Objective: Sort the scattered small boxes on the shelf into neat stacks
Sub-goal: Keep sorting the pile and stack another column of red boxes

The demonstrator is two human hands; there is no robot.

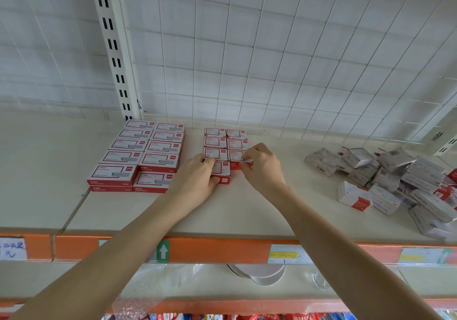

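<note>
left hand (197,175) fingers curled round front-left small box (222,170) | right hand (263,165) pinching front-right box (235,156) | both boxes at near end of my neat rows (215,143), mid shelf (247,208) | loose pile (395,178) well apart, right

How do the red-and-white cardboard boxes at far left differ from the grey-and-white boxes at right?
The red-and-white cardboard boxes lie flat in two aligned columns; the grey-and-white boxes form a loose heap, tilted and overlapping. The red ones show labelled tops; the grey ones face every way. Both sit on the cream shelf.
</note>
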